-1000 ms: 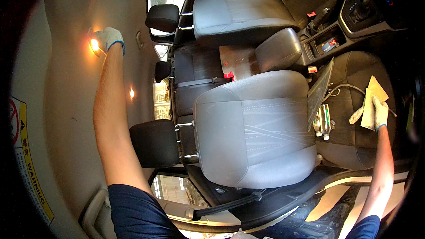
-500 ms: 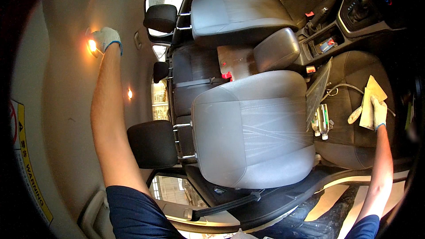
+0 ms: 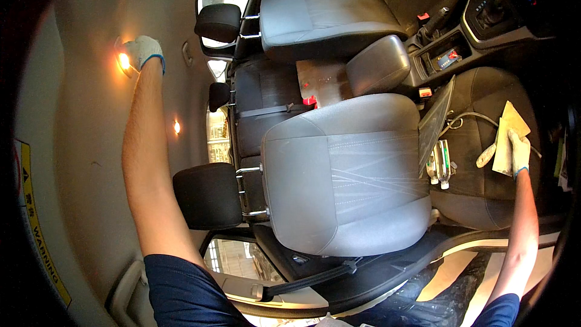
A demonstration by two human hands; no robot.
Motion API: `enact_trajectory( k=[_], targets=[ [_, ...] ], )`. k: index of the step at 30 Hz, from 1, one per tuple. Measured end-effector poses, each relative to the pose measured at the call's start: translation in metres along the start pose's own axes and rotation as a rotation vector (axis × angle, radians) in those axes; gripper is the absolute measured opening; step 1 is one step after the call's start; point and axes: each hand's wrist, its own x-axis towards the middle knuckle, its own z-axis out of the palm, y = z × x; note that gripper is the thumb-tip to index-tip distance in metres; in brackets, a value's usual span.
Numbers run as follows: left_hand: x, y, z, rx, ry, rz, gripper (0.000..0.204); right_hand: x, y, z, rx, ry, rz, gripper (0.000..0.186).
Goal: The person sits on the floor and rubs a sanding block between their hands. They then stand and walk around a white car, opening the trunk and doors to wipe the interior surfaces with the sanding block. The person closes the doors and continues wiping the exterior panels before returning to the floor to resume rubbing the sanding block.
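My left hand (image 3: 144, 51), in a white knit glove with a blue cuff, is raised to the car's ceiling beside a lit roof lamp (image 3: 124, 62). Its fingers are turned away and lost in the glare. Over the front seat cushion (image 3: 478, 200) at the right, my right hand (image 3: 519, 152), gloved the same way, grips a yellowish folded sheet (image 3: 512, 122); whether it is paper or cloth I cannot tell. A small pale, rounded object (image 3: 485, 156) lies beside the sheet. Next to these, a grey cable (image 3: 475, 114) runs across the cushion.
Two clear bottles (image 3: 440, 166) lie against the grey seat backrest (image 3: 375, 175). A second front seat (image 3: 333, 12) stands beyond the centre armrest (image 3: 378, 66). Black headrests (image 3: 209, 197) stick out toward the ceiling. A second small lamp (image 3: 177, 127) glows farther back. A seat belt (image 3: 308, 281) hangs by the door pillar.
The view has shifted very slightly. Both hands keep their places, the left at the lamp and the right on the yellowish sheet.
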Motion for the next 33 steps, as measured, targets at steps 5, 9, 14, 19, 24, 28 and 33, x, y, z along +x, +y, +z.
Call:
enact_trajectory(
  k=[5, 9, 14, 19, 24, 28, 33],
  targets=[
    [-0.006, -0.004, -0.022, 0.006, 0.085, 0.005, 0.027, 0.002, 0.001, -0.004, -0.005, 0.011, 0.014, 0.030],
    [-0.070, -0.009, -0.077, 0.086, 0.127, -0.012, 0.027, 0.006, -0.001, -0.017, -0.038, 0.044, -0.015, 0.030],
    [-0.028, -0.031, -0.029, 0.317, 0.004, 0.071, 0.031, 0.005, 0.015, 0.006, -0.002, -0.014, 0.018, 0.030],
    [-0.086, -0.036, -0.103, -0.132, 0.035, -0.038, 0.032, 0.007, 0.006, -0.012, -0.009, 0.013, 0.011, 0.029],
    [-0.075, -0.033, -0.079, -0.176, -0.035, -0.041, 0.037, -0.004, 0.001, 0.004, -0.024, 0.008, 0.026, 0.031],
    [-0.048, -0.035, -0.047, -0.927, 0.104, -0.333, 0.038, 0.007, 0.013, 0.001, -0.041, -0.005, 0.040, 0.034],
    [-0.094, -0.008, -0.112, -1.740, 0.221, -0.563, 0.040, 0.009, 0.007, -0.017, 0.003, 0.001, -0.004, 0.034]
  ],
)
